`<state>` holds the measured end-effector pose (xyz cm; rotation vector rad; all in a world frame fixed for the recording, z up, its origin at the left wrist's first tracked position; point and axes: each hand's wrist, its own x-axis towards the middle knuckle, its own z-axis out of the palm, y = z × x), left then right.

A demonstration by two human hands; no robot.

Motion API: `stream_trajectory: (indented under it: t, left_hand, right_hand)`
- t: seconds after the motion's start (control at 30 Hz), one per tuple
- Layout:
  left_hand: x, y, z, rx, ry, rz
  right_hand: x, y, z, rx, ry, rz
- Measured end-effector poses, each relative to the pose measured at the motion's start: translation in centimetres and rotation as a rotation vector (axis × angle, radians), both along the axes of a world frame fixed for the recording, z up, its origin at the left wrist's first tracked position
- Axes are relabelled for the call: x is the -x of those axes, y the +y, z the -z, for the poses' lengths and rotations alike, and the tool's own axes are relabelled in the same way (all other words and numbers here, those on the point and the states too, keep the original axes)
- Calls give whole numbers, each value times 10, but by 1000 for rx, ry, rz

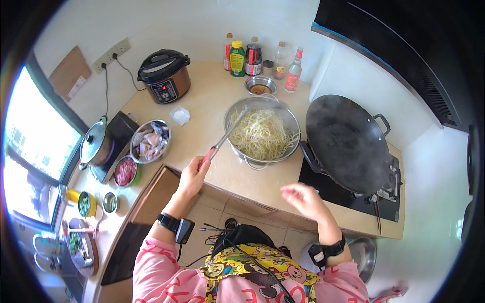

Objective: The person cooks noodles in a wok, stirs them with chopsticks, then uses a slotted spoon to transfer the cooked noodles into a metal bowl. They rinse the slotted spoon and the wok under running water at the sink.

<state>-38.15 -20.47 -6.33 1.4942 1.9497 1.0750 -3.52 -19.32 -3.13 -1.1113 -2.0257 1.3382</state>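
My left hand [194,175] grips the red handle of metal kitchen tongs [227,133], whose far tip lies over a metal colander [232,110] heaped with pale bean sprouts [261,134]. The colander stands at the middle of the counter. My right hand [301,199] is in the air at the counter's front edge, below and right of the colander, fingers slightly bent and holding nothing. To its upper right a large black wok [344,147] sits on the gas stove [316,185], and steam rises from it. Behind the colander is a metal bowl of brown liquid [260,88].
Bottles [237,58] line the back wall beside an electric pressure cooker [165,77]. On the left are a fish bowl [166,149], a bowl of raw meat [125,172], a lidded pot [93,146] and a cutting board [93,265]. Chopsticks [377,216] jut over the counter's right front edge; the range hood [390,57] overhangs.
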Motion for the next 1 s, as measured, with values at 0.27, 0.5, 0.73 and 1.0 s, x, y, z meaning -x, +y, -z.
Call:
stream_trajectory:
  t: [0.27, 0.5, 0.73, 1.0]
  left_hand:
    - [50, 5, -4, -245, 264, 155]
    - [63, 2, -10, -292, 352, 173]
    - [64, 2, -10, -288, 332, 92]
    - [60, 7, -7, -72, -96, 56]
  right_hand:
    - [79, 102, -31, -580, 13, 624]
    - [100, 162, -9, -290, -62, 470]
    - [105, 159, -25, -456, 89, 672]
    - [107, 169, -7, -444, -50, 702]
